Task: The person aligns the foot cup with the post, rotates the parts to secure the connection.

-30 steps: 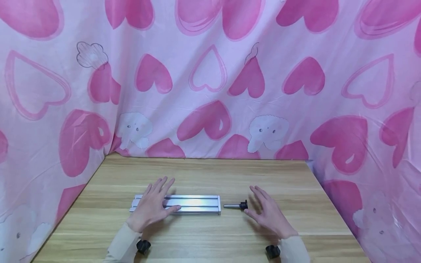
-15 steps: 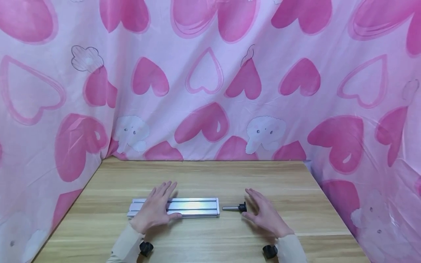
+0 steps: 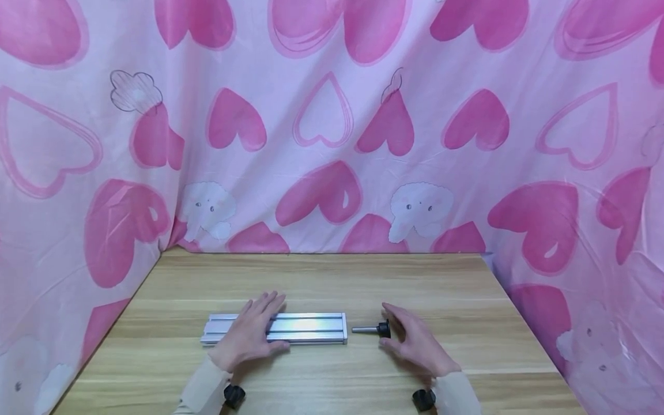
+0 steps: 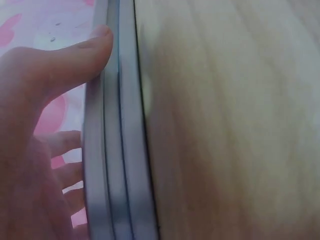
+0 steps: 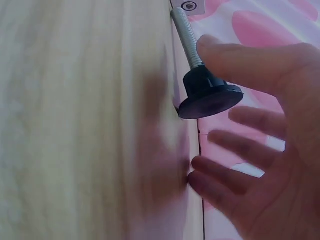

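Note:
A silver aluminium profile (image 3: 311, 327) with long grooves lies crosswise on the wooden table. My left hand (image 3: 249, 334) spans its left half, with straight, spread fingers reaching past the far edge and the thumb by the near edge. In the left wrist view the thumb (image 4: 75, 62) overlaps the profile's grooved side (image 4: 115, 150). Just right of the profile's end lies a levelling foot (image 3: 384, 329), its threaded stem pointing left. My right hand (image 3: 415, 343) is around its black round base (image 5: 210, 102), fingers relaxed and apart, with the thumb tip close beside the stem.
The wooden table (image 3: 321, 276) extends behind and in front of both things. A pink heart-patterned cloth (image 3: 321, 190) hangs at the back and both sides. Black wrist devices (image 3: 234, 396) sit at both cuffs. The profile's right end carries a plate with a screw (image 5: 189, 6).
My left hand has moved slightly right along the profile. My right hand has moved left, closer around the levelling foot. The profile and foot lie as before; the head view shifted a little.

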`<state>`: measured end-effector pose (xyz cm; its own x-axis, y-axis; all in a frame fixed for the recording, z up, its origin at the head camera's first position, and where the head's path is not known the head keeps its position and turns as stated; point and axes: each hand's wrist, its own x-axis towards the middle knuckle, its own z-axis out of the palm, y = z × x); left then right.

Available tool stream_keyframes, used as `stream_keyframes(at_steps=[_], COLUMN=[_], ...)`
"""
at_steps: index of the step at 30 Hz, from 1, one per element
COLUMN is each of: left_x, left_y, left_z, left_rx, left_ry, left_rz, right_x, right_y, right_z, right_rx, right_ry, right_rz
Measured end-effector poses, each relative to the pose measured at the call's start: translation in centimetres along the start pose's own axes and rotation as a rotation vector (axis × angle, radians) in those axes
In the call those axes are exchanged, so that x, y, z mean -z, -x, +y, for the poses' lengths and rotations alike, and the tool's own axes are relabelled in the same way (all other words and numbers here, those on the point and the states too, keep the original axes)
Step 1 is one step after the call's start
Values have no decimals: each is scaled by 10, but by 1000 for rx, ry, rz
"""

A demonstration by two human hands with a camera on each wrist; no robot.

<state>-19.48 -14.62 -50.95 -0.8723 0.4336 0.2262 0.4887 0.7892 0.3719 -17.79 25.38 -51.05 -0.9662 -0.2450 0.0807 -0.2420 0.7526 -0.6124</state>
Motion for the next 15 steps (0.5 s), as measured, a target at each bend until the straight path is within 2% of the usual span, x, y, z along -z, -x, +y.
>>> stream_keyframes(at_steps=[3, 10, 15], left_x=[-3, -6, -6], left_y=[-1, -5, -9], left_z=[1, 4, 6], left_rx=[-20, -84, -94], left_ry=[7, 7, -16], left_rz=[0, 24, -5], right_x=[-1, -2, -2], right_y=[0, 0, -1], right_z=[0, 1, 0], right_rx=[-11, 8, 31], right_ry=[-30, -13, -12], right_rz=[-10, -2, 13])
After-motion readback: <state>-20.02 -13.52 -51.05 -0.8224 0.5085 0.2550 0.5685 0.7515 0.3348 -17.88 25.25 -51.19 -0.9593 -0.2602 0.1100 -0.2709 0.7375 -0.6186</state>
